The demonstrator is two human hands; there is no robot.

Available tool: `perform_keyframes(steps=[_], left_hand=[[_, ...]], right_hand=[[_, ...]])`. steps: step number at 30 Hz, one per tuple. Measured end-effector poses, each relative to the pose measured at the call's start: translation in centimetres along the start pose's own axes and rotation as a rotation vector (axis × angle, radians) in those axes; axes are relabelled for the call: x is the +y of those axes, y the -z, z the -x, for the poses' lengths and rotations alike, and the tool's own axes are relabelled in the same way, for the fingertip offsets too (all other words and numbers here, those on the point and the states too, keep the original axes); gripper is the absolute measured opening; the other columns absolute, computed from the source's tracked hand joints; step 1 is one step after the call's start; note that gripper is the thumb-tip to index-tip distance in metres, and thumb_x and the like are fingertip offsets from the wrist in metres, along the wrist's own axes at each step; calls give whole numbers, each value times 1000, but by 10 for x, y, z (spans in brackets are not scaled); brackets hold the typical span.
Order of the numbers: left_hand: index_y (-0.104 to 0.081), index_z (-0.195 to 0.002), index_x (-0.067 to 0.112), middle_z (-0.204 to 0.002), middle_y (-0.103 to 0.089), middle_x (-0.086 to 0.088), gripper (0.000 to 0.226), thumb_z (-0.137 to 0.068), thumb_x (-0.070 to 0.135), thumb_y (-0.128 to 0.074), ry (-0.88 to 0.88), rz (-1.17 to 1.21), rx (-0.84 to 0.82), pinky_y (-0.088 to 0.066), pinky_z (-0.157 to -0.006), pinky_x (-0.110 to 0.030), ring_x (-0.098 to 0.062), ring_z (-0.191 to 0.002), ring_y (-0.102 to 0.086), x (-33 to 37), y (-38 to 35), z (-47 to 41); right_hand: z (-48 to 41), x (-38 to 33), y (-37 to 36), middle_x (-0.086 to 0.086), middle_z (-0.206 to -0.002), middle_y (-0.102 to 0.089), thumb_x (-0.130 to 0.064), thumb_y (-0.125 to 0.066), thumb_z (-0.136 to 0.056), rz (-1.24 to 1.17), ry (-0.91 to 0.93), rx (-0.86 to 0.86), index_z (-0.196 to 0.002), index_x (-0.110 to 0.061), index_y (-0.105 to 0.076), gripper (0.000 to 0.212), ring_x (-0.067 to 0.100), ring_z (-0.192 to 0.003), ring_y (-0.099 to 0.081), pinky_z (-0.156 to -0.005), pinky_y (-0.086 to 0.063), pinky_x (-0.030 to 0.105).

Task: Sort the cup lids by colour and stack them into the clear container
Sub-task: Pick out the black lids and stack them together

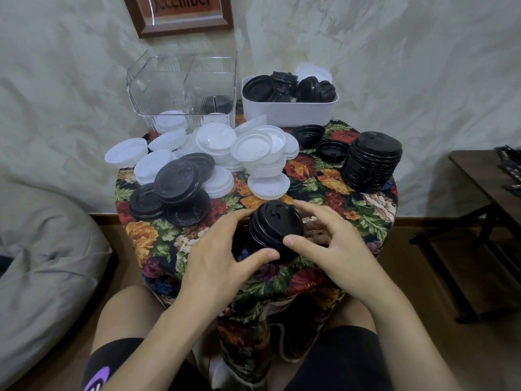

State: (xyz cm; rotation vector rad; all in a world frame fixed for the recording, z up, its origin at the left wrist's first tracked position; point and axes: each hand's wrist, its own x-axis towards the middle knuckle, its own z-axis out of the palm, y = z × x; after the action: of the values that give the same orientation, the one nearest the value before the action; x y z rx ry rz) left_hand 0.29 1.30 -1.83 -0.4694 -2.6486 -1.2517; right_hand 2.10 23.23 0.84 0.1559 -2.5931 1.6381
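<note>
A short stack of black lids (275,227) stands at the near edge of the small table with the floral cloth (318,179). My left hand (222,249) grips its left side, thumb under the front. My right hand (332,246) cups the right side, thumb on the rim and index fingertip at the far edge. Behind it lie a pile of white lids (239,148), loose black lids (174,190) and a tall black stack (372,162). The clear container (180,88) at the back left holds a few white lids and a few black ones.
A white tub (290,111) with black lids stands at the back right. Two black lids (321,142) lie upside down in front of it. A grey beanbag (42,249) is on the left, a dark wooden table (485,179) on the right, the wall close behind.
</note>
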Motion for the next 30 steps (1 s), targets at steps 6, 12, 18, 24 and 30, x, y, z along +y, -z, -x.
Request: perform_keyframes(steps=[6,12,18,24,30], left_hand=[[-33,-151,52,-144,-53,29,81,-79,82,-56,3,-46,-97,-44,-109,-40,0,-134,-49,-3,6,-1],[-40,-149,50,-140,-56,30,74,-82,78,-60,0,5,-118,-46,-106,-35,6,-130,-51,-2,10,-1],[-47,-130,51,-122,-60,36,67,-73,76,-72,33,33,-44,-47,-92,-21,11,-114,-56,2,5,0],[-33,-153,50,-149,-44,32,82,-80,82,-53,-7,-41,-107,-36,-109,-27,9,-134,-41,1,9,0],[-38,-149,53,-136,-52,40,65,-89,65,-58,-15,1,-132,-39,-103,-19,13,-127,-47,4,14,0]], right_hand=[[-4,-2,1,-29,-141,-53,-46,-80,-86,28,19,-74,-148,-42,-50,69,-7,-132,-49,-111,-46,33],[-6,-1,3,-28,-135,-60,-45,-77,-86,-31,44,-24,-140,-43,-58,57,-7,-127,-54,-108,-49,39],[-3,1,6,-30,-128,-51,-61,-69,-75,3,0,83,-141,-37,-57,71,-21,-117,-49,-90,-44,8],[-4,-1,1,-33,-134,-51,-54,-77,-85,41,14,-18,-140,-46,-55,59,-12,-126,-50,-108,-46,31],[-5,-4,-3,-34,-144,-48,-83,-65,-72,119,7,-54,-145,-53,-46,81,-10,-134,-45,-114,-42,39]])
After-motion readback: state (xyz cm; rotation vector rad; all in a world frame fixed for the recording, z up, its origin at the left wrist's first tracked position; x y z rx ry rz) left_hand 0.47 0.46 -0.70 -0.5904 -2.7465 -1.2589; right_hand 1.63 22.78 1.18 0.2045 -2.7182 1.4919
